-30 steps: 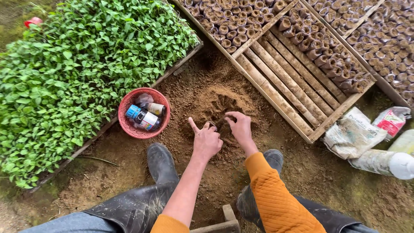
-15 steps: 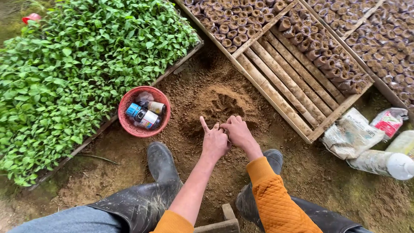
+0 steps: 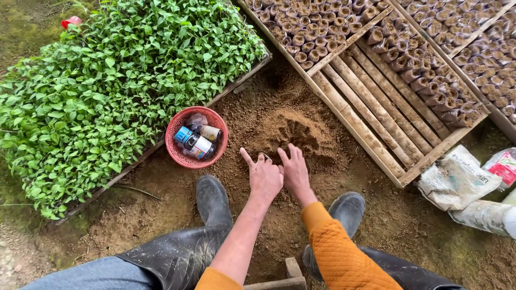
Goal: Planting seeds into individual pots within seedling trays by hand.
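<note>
A: What was nearest the camera?

B: Two dark rubber boots at six o'clock, with the top of a wooden stool between them. Just beyond, the left hand and right hand lay side by side, touching, at the near edge of the soil mound.

A: Did either one have hold of anything?

B: The left was loosely curled, its index finger pointing toward eleven o'clock; something small and dark sat at its knuckles, too small to tell whether it was gripped. The right was flat, fingers spread toward twelve o'clock, holding nothing.

A: Any difference from half a second before?

B: Then the right hand's fingers were pinched together against the left; now they had spread out toward the mound.

A: And the ground around?

B: Bare brown earth. At ten o'clock from the hands stood a red basket with small bottles inside. Farther, at ten o'clock, a bed of green seedlings; at one o'clock, a wooden slatted frame with rows of soil-filled pots. At three o'clock lay crumpled sacks.
</note>
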